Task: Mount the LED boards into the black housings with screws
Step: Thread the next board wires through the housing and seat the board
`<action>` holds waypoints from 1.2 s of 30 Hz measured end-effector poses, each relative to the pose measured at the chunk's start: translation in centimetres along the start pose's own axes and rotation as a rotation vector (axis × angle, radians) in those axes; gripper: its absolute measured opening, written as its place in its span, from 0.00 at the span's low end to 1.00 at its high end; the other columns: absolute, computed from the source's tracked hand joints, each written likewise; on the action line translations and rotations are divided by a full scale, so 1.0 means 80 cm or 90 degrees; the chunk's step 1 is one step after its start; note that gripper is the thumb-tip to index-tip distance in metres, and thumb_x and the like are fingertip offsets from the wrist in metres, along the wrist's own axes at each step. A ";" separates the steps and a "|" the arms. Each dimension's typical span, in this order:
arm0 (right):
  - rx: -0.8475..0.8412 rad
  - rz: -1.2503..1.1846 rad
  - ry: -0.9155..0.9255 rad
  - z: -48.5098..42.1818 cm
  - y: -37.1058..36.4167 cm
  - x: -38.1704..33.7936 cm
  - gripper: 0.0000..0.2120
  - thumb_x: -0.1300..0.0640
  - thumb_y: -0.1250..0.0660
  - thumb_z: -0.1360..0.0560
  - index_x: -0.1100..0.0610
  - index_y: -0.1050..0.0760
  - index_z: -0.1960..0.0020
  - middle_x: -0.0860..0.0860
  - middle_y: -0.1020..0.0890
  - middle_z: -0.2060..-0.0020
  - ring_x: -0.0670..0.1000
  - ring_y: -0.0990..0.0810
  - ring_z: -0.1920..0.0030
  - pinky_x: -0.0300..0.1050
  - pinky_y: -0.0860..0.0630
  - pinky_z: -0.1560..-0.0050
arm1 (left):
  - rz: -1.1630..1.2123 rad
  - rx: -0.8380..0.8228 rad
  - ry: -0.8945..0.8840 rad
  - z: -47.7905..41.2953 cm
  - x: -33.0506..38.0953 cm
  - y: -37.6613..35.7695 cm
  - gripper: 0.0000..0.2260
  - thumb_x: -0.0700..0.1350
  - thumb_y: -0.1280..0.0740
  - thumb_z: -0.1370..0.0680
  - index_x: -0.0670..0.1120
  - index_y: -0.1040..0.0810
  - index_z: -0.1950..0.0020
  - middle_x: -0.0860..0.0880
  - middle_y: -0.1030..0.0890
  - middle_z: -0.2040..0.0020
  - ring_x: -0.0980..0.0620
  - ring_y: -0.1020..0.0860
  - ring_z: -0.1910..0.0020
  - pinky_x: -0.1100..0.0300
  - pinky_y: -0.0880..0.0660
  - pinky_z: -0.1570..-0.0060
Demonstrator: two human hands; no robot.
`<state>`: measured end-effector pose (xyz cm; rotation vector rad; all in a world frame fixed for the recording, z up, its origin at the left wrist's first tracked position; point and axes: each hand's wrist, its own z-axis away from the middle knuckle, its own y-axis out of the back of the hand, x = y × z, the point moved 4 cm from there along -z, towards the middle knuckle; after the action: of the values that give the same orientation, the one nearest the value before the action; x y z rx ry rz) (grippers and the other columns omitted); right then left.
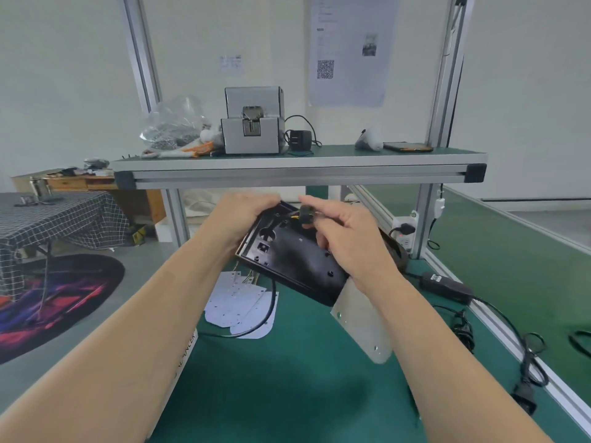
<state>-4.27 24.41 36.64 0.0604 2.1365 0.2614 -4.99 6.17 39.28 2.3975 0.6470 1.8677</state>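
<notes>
the black housing is gripped by the left hand, its cable end pinched by the right hand; seating an led board is judged next.

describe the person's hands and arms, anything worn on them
The left hand and right hand are bare: no gloves, and no rings on the fingers in view. The left forearm and right forearm are uncovered to the picture's edge, with no sleeves, watch, wristband or markings showing.
</notes>
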 end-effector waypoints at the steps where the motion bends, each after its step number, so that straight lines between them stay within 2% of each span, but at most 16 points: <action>1: 0.002 0.008 0.013 0.001 -0.002 -0.003 0.21 0.60 0.37 0.24 0.34 0.18 0.44 0.42 0.19 0.67 0.41 0.27 0.67 0.40 0.29 0.59 | 0.004 0.004 -0.002 -0.001 0.005 -0.003 0.07 0.44 0.29 0.24 0.40 0.16 0.54 0.47 0.18 0.66 0.55 0.23 0.71 0.63 0.28 0.68; 3: 0.014 0.078 0.058 0.004 -0.006 -0.010 0.18 0.54 0.33 0.26 0.31 0.18 0.48 0.41 0.19 0.59 0.40 0.23 0.61 0.33 0.28 0.53 | 0.017 0.003 0.008 -0.001 0.012 -0.009 0.08 0.43 0.28 0.25 0.37 0.15 0.52 0.44 0.18 0.63 0.54 0.23 0.71 0.66 0.28 0.72; 5: 0.031 0.132 0.096 0.008 -0.009 -0.014 0.15 0.55 0.28 0.27 0.41 0.17 0.43 0.44 0.19 0.55 0.41 0.21 0.56 0.30 0.27 0.51 | 0.008 -0.001 0.010 -0.001 0.017 -0.015 0.08 0.42 0.28 0.25 0.37 0.15 0.54 0.43 0.18 0.64 0.56 0.24 0.75 0.68 0.30 0.75; 8: -0.002 0.091 0.089 0.011 -0.012 -0.016 0.18 0.60 0.27 0.29 0.49 0.18 0.40 0.47 0.18 0.53 0.47 0.19 0.52 0.43 0.21 0.45 | -0.014 0.000 0.008 -0.002 0.030 -0.020 0.08 0.42 0.28 0.25 0.37 0.17 0.58 0.46 0.21 0.70 0.57 0.27 0.80 0.69 0.32 0.79; 10: -0.017 0.090 0.089 0.010 -0.012 -0.019 0.16 0.61 0.26 0.29 0.49 0.19 0.43 0.49 0.17 0.50 0.49 0.18 0.49 0.49 0.21 0.42 | -0.009 -0.005 0.005 -0.004 0.041 -0.022 0.10 0.43 0.28 0.25 0.35 0.18 0.58 0.45 0.22 0.70 0.52 0.26 0.76 0.65 0.30 0.72; 13: 0.076 0.229 0.185 0.009 -0.005 -0.031 0.10 0.60 0.25 0.27 0.54 0.19 0.47 0.50 0.18 0.53 0.46 0.21 0.54 0.45 0.24 0.47 | -0.014 -0.019 -0.045 -0.005 0.065 -0.030 0.13 0.44 0.27 0.26 0.33 0.20 0.61 0.44 0.23 0.67 0.51 0.28 0.69 0.58 0.30 0.64; 15: 0.159 0.279 0.266 0.012 0.003 -0.045 0.07 0.62 0.26 0.27 0.58 0.17 0.49 0.51 0.17 0.56 0.47 0.23 0.56 0.44 0.26 0.50 | -0.034 -0.043 -0.089 -0.004 0.082 -0.039 0.18 0.47 0.27 0.27 0.29 0.21 0.56 0.42 0.24 0.64 0.50 0.29 0.64 0.56 0.31 0.60; 19: 0.242 0.311 0.346 0.016 0.025 -0.067 0.06 0.64 0.29 0.25 0.58 0.16 0.50 0.53 0.16 0.55 0.52 0.21 0.55 0.44 0.27 0.52 | -0.072 -0.057 -0.206 0.005 0.122 -0.052 0.16 0.48 0.28 0.25 0.34 0.16 0.58 0.44 0.23 0.65 0.52 0.28 0.65 0.57 0.30 0.61; 24: 0.236 0.304 0.341 0.009 0.045 -0.076 0.05 0.65 0.30 0.26 0.59 0.16 0.53 0.52 0.16 0.57 0.54 0.21 0.56 0.47 0.26 0.54 | -0.190 -0.057 -0.326 0.020 0.152 -0.068 0.14 0.49 0.29 0.25 0.41 0.17 0.65 0.41 0.22 0.67 0.53 0.29 0.67 0.55 0.30 0.63; 26: 0.252 0.352 0.345 0.007 0.047 -0.077 0.04 0.62 0.29 0.27 0.59 0.16 0.54 0.51 0.17 0.56 0.56 0.23 0.53 0.51 0.27 0.50 | -0.240 -0.057 -0.344 0.023 0.155 -0.071 0.16 0.50 0.30 0.24 0.43 0.20 0.70 0.42 0.26 0.69 0.52 0.31 0.68 0.57 0.33 0.65; 27: 0.281 0.382 0.351 0.006 0.050 -0.078 0.03 0.60 0.28 0.27 0.58 0.16 0.55 0.51 0.18 0.55 0.57 0.26 0.50 0.52 0.28 0.47 | -0.243 -0.056 -0.346 0.024 0.156 -0.071 0.19 0.50 0.30 0.24 0.41 0.23 0.71 0.43 0.30 0.70 0.51 0.34 0.68 0.57 0.35 0.65; 29: 0.340 0.378 0.308 0.000 0.062 -0.079 0.12 0.54 0.24 0.30 0.59 0.20 0.51 0.51 0.26 0.50 0.57 0.30 0.45 0.52 0.31 0.43 | -0.232 -0.035 -0.357 0.026 0.162 -0.069 0.20 0.49 0.30 0.24 0.34 0.25 0.68 0.43 0.35 0.70 0.51 0.37 0.68 0.56 0.39 0.66; 31: 0.297 0.275 0.229 -0.007 0.075 -0.078 0.26 0.50 0.22 0.31 0.59 0.28 0.39 0.49 0.29 0.46 0.53 0.27 0.43 0.47 0.29 0.41 | -0.231 -0.012 -0.381 0.032 0.172 -0.069 0.19 0.48 0.31 0.24 0.33 0.24 0.66 0.44 0.36 0.70 0.51 0.38 0.69 0.56 0.39 0.66; 33: 0.183 0.193 0.167 -0.014 0.083 -0.079 0.34 0.51 0.24 0.29 0.53 0.36 0.28 0.45 0.22 0.46 0.44 0.21 0.45 0.40 0.24 0.43 | -0.238 -0.018 -0.412 0.040 0.181 -0.072 0.18 0.47 0.31 0.25 0.35 0.24 0.68 0.43 0.34 0.72 0.51 0.37 0.70 0.56 0.38 0.67; 34: 0.133 0.175 0.161 -0.016 0.086 -0.080 0.32 0.52 0.25 0.28 0.51 0.35 0.28 0.43 0.19 0.47 0.42 0.19 0.46 0.40 0.23 0.43 | -0.242 -0.023 -0.424 0.043 0.185 -0.074 0.17 0.47 0.31 0.25 0.37 0.23 0.68 0.40 0.31 0.72 0.51 0.35 0.70 0.54 0.35 0.68; 36: 0.088 0.163 0.167 -0.022 0.096 -0.083 0.21 0.54 0.25 0.29 0.51 0.25 0.38 0.44 0.16 0.50 0.43 0.18 0.47 0.48 0.21 0.44 | -0.248 -0.037 -0.438 0.048 0.189 -0.079 0.15 0.47 0.31 0.25 0.37 0.19 0.65 0.37 0.23 0.68 0.51 0.31 0.70 0.52 0.30 0.66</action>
<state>-2.56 30.69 44.64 0.4021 2.4063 0.2835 -0.44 17.96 50.42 2.4133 0.8730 0.8253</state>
